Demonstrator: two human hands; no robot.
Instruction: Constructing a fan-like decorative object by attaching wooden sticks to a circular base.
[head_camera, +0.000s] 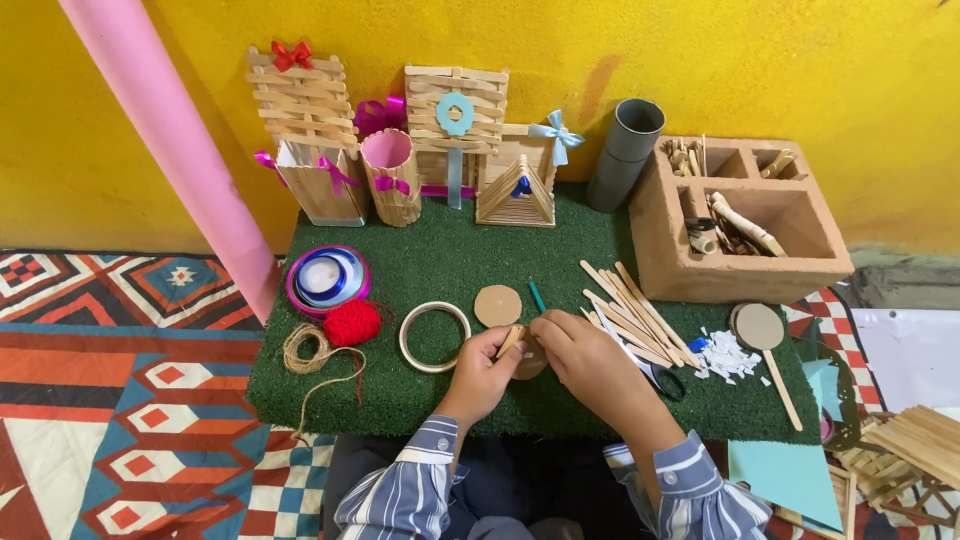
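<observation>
Left grip (487, 362) pinching wooden stick (511, 341) | right grip (583, 358) pinching it too

A yellow wall (780, 60) is glowing behind a dark green turf mat (440, 260). A red yarn ball (352, 322) is lying beside purple-and-blue ribbon spools (327, 278). Blue-and-white striped sleeves (410, 490) are showing above a red, orange and blue geometric rug (120, 400).

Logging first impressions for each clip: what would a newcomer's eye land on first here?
Probably the two hands, left hand and right hand, meeting over a small round cardboard disc at the front of the green artificial-grass mat. Next, the row of ribboned ice-cream-stick models along the bright yellow wall, and the red ball of yarn at left.
</observation>
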